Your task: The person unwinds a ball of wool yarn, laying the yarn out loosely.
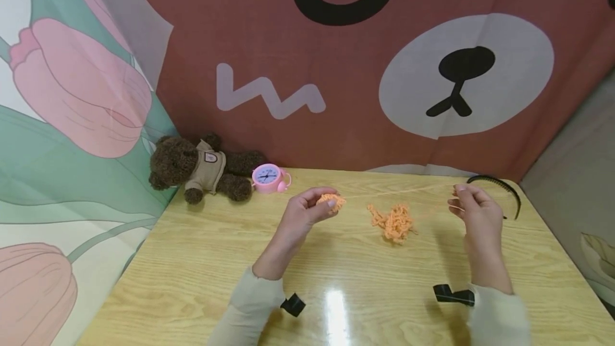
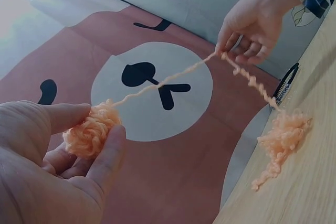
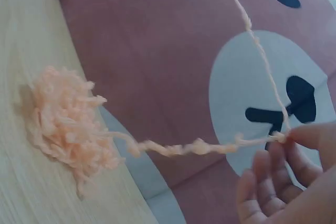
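Note:
My left hand [image 1: 300, 218] pinches a small ball of orange yarn [image 2: 92, 132] between thumb and fingers, above the table. From that ball a strand [image 2: 168, 80] stretches across to my right hand [image 1: 480, 218], which pinches it between thumb and index finger. Past the right fingertips [image 3: 307, 135] the yarn runs on, kinked and curly, down to a loose tangled pile [image 1: 396, 223]. This pile lies on the table between the two hands and neither hand touches it.
A brown teddy bear [image 1: 209, 167] in a beige shirt lies at the back left of the wooden table [image 1: 192, 276]. Beside it stands a pink alarm clock [image 1: 268, 177]. A black headband [image 1: 511, 191] lies behind the right hand. Printed cloth [image 1: 288, 143] hangs along the back.

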Demonstrator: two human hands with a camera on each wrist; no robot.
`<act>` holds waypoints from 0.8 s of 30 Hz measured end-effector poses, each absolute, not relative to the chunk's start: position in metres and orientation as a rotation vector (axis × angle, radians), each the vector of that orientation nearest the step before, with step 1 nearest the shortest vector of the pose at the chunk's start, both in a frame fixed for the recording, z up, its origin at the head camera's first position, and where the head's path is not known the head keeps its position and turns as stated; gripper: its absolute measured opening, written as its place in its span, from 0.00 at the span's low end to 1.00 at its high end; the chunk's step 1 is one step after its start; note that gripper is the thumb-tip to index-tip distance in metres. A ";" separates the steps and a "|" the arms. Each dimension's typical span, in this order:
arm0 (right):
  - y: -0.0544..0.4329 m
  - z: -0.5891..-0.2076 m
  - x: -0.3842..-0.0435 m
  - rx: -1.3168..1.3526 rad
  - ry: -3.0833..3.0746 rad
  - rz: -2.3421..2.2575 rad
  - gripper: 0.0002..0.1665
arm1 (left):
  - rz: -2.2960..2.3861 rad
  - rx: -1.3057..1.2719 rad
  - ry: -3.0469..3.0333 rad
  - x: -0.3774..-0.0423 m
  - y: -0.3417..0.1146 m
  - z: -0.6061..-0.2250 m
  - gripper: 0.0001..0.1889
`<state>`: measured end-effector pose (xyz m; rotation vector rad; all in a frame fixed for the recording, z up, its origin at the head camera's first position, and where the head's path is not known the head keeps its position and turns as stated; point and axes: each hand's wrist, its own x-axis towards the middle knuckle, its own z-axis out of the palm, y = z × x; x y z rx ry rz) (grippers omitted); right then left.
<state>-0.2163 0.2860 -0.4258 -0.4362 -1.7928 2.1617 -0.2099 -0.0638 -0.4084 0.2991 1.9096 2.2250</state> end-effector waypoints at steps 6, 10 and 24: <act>0.267 -0.428 -0.214 -0.169 -2.606 1.558 0.30 | 2.213 0.314 1.894 -0.208 -0.061 -0.409 0.17; 0.249 -0.428 -0.211 0.031 -2.750 1.379 0.31 | 2.201 0.329 1.881 -0.206 -0.058 -0.410 0.17; 0.177 -0.420 -0.189 0.581 -2.589 1.395 0.12 | 2.045 0.418 1.940 -0.203 -0.051 -0.412 0.18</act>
